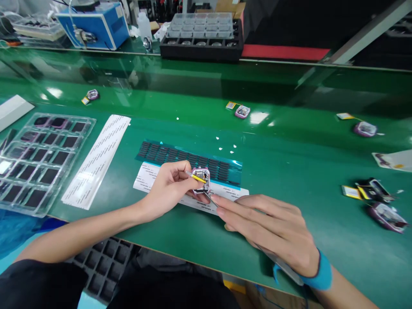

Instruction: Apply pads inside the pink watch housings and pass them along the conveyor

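My left hand (174, 184) is closed around a small open watch case (201, 175) with a pinkish rim and a bare circuit inside. A small yellow-edged battery (198, 177) lies across the case by my thumb. My right hand (270, 227) pinches thin metal tweezers (210, 199), their tips at the lower edge of the case. A blue band circles the right wrist. Under both hands lies a white printed adhesive sheet (146, 177), and just beyond it a teal film (189, 159) bears rows of small black strips.
At left stand a clear compartment tray (48, 163) of dark screens and a white printed strip (96, 159). More open watch cases (242, 112) with batteries lie along the back and right. A blue machine (96, 25) and a black tray (201, 49) sit on the rear ledge.
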{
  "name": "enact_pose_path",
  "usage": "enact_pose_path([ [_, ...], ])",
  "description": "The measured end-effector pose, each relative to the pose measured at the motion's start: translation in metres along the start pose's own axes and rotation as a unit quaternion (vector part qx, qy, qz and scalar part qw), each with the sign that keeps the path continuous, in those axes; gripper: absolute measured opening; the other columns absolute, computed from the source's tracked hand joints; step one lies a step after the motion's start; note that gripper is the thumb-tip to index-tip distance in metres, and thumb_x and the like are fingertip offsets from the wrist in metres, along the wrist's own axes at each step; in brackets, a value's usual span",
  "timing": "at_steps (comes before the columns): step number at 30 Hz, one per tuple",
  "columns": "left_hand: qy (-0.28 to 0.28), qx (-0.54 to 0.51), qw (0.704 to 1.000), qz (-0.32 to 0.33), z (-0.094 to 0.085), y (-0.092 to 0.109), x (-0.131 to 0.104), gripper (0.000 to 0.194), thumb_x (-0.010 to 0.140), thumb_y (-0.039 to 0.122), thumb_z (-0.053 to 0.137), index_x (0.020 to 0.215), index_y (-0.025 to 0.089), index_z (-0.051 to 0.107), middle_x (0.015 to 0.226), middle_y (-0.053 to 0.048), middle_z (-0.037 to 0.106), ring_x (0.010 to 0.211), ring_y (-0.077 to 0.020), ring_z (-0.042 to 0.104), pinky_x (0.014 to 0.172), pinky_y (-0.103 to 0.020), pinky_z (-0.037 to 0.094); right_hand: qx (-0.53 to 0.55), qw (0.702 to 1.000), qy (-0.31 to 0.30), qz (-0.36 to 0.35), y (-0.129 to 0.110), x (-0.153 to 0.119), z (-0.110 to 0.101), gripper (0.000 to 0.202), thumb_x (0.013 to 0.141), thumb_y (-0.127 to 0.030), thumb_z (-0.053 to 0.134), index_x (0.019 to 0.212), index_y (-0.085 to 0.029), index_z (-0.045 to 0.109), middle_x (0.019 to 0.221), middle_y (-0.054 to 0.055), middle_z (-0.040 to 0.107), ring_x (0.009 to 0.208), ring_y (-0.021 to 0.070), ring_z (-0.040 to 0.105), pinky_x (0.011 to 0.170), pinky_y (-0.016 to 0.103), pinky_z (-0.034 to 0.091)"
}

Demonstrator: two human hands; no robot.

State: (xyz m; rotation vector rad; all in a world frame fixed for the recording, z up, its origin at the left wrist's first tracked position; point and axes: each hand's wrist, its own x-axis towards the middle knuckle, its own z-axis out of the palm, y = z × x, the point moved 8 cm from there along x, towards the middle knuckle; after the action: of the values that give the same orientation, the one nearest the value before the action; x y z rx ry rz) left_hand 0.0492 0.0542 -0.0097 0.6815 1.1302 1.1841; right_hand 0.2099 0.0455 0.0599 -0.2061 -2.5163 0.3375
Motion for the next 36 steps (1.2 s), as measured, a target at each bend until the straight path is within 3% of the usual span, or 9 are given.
enact_pose_path([
  [9,0.005,0.055,0.998,0.027,-0.001,-0.01,0.001,0.021,0.08,0.028,0.081,0.086,0.019,0.063,0.068,0.001,0.073,0.063,-0.0224,0.078,0.063,-0.031,0.065,0.002,0.999,0.032,0.039,0.004,-0.004,0.005,0.057,0.096,-0.004,0.063,0.15,-0.021,0.052,0.117,0.008,0.078,0.091,0.0196,0.078,0.073,0.031,0.066],
  [16,0.025,0.033,0.999,0.033,0.0,-0.003,-0.001,0.031,0.073,0.022,0.088,0.09,0.019,0.062,0.066,0.003,0.073,0.057,-0.0195,0.076,0.056,-0.025,0.063,0.014,0.998,0.049,0.037,0.003,-0.005,-0.003,0.051,0.097,-0.002,0.06,0.145,-0.017,0.056,0.117,0.01,0.078,0.094,0.0193,0.078,0.074,0.03,0.067],
  [20,0.022,0.036,0.998,0.038,0.001,-0.001,-0.002,0.03,0.074,0.022,0.086,0.091,0.019,0.062,0.068,0.003,0.073,0.056,-0.0184,0.076,0.054,-0.023,0.062,0.028,0.999,0.024,0.036,0.003,-0.005,0.0,0.051,0.1,-0.004,0.057,0.148,-0.019,0.053,0.119,0.009,0.077,0.091,0.0183,0.078,0.072,0.03,0.067],
  [28,0.009,0.045,0.998,0.047,0.003,0.002,-0.003,0.036,0.075,0.031,0.088,0.092,0.019,0.059,0.067,0.004,0.072,0.055,-0.018,0.076,0.058,-0.024,0.065,0.043,0.997,0.042,0.048,0.005,-0.003,-0.003,0.053,0.098,-0.004,0.059,0.148,-0.021,0.053,0.119,0.01,0.077,0.092,0.0193,0.078,0.072,0.03,0.067],
  [36,0.001,0.095,0.993,0.068,0.004,0.002,-0.005,0.039,0.08,0.04,0.084,0.097,0.019,0.056,0.071,0.002,0.074,0.056,-0.0196,0.077,0.057,-0.027,0.067,0.095,0.988,0.092,0.079,0.015,-0.008,0.001,0.029,0.098,-0.005,0.06,0.123,-0.018,0.068,0.108,0.009,0.08,0.091,0.0172,0.077,0.072,0.027,0.064],
])
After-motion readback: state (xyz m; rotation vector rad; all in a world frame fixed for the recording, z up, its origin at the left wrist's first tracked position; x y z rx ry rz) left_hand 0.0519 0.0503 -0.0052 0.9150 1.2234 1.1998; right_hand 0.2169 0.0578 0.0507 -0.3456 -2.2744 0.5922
